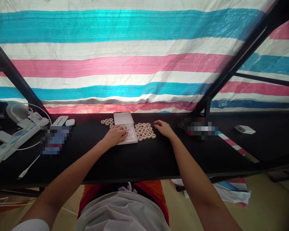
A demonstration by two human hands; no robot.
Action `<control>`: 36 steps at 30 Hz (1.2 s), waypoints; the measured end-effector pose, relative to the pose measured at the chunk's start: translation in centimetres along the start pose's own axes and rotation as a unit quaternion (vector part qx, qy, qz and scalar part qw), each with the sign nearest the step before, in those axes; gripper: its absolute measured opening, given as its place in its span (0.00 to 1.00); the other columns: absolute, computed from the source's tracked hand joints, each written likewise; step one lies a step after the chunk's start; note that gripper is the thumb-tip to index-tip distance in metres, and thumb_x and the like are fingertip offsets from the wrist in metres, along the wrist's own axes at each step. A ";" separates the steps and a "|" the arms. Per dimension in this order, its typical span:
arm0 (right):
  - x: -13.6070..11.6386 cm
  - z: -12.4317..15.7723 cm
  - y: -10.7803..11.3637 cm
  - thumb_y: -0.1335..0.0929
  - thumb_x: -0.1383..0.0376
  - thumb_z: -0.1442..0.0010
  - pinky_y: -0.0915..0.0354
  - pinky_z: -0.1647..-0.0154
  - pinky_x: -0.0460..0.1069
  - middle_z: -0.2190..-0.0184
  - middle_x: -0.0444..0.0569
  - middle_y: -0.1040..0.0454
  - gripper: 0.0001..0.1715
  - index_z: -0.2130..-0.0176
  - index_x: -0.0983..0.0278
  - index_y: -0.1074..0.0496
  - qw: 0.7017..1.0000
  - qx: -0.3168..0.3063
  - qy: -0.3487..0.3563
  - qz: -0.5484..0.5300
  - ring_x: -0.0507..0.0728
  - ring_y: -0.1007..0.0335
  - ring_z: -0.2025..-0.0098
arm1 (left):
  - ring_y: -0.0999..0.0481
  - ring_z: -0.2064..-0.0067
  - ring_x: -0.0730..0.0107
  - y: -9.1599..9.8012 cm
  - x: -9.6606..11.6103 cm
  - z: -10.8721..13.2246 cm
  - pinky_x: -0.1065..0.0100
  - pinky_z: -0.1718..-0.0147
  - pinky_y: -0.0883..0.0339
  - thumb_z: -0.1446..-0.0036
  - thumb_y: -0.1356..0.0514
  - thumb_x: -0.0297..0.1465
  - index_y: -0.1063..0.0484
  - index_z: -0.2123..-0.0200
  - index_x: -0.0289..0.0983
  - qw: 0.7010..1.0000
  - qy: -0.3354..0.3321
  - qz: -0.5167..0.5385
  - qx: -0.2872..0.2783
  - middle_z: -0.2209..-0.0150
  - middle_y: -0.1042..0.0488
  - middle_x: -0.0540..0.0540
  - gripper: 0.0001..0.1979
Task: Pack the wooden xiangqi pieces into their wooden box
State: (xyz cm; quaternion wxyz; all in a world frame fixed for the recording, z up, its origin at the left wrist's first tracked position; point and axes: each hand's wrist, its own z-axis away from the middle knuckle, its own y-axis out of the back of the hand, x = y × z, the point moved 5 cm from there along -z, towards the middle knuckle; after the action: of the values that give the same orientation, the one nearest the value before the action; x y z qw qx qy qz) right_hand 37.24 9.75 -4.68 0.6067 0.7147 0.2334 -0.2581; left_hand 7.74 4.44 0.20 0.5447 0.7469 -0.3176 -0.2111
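Leftmost, a small group of pale discs [107, 123] lies on the tabletop [135, 163]. The left hand [114, 135] curls over the open white box [133, 141]; whether its grip holds anything, cannot tell. Step, as judged: handling the box's contents; lifting a disc would call for a rim pinch. Right of the box: round red-marked discs [146, 131], closely rowed. Right hand [162, 127] beside them, grip parted, apparently empty.

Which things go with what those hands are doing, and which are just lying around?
With the hands:
box, under the left hand
lid, behind the box
red-marked pieces, beside the right hand
black-marked pieces, left of the box

Just lying around:
power strip
white cable
white case
white charger
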 end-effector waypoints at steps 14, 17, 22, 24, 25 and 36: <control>-0.6 0.3 0.2 0.35 0.63 0.45 0.36 0.64 0.47 0.71 0.46 0.24 0.14 0.59 0.63 0.26 1.000 -0.006 -0.005 0.011 0.53 0.30 0.71 | 0.32 0.51 0.62 0.4 0.5 0.7 0.62 0.50 0.42 0.36 0.52 0.41 0.26 0.56 0.40 0.997 -0.070 0.017 -0.012 0.57 0.27 0.44 0.18; -0.6 0.3 0.2 0.36 0.63 0.45 0.36 0.64 0.48 0.70 0.46 0.24 0.15 0.59 0.63 0.26 1.000 -0.013 -0.013 0.008 0.53 0.30 0.70 | 0.32 0.51 0.61 0.4 0.6 0.8 0.61 0.50 0.42 0.35 0.52 0.41 0.27 0.54 0.39 0.998 -0.057 0.002 -0.017 0.56 0.27 0.43 0.19; -0.5 0.4 0.2 0.36 0.62 0.45 0.36 0.64 0.48 0.70 0.46 0.24 0.15 0.59 0.63 0.26 1.000 -0.010 -0.021 0.009 0.53 0.30 0.70 | 0.32 0.50 0.61 0.9 0.4 0.6 0.61 0.50 0.41 0.36 0.53 0.41 0.28 0.53 0.39 0.999 -0.052 0.010 -0.014 0.54 0.28 0.42 0.19; -0.4 0.3 0.2 0.36 0.62 0.45 0.36 0.64 0.47 0.70 0.46 0.24 0.15 0.59 0.63 0.26 1.000 -0.010 -0.014 0.010 0.53 0.30 0.70 | 0.32 0.51 0.61 1.5 -0.8 0.6 0.61 0.51 0.40 0.35 0.54 0.40 0.29 0.52 0.38 1.000 -0.023 0.008 -0.002 0.54 0.28 0.42 0.19; -0.4 0.3 0.2 0.36 0.62 0.45 0.37 0.64 0.47 0.70 0.46 0.24 0.15 0.59 0.63 0.26 1.000 -0.010 -0.011 0.010 0.53 0.30 0.70 | 0.31 0.52 0.62 1.8 -1.8 0.6 0.62 0.51 0.40 0.35 0.54 0.38 0.29 0.53 0.38 1.000 0.003 0.000 0.006 0.54 0.28 0.41 0.19; -0.3 0.1 0.1 0.35 0.62 0.45 0.36 0.63 0.48 0.70 0.46 0.23 0.15 0.59 0.63 0.25 1.000 -0.009 -0.001 0.005 0.53 0.30 0.70 | 0.32 0.51 0.60 1.0 -9.0 2.3 0.62 0.52 0.37 0.41 0.50 0.32 0.31 0.51 0.41 0.977 0.172 -0.090 -0.093 0.51 0.29 0.44 0.16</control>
State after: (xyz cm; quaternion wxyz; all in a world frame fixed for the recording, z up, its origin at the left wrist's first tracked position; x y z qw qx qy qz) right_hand 37.04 9.60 -4.41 0.6144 0.7104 0.2310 -0.2538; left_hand -0.45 9.02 0.17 0.6376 0.7432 -0.1297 -0.1559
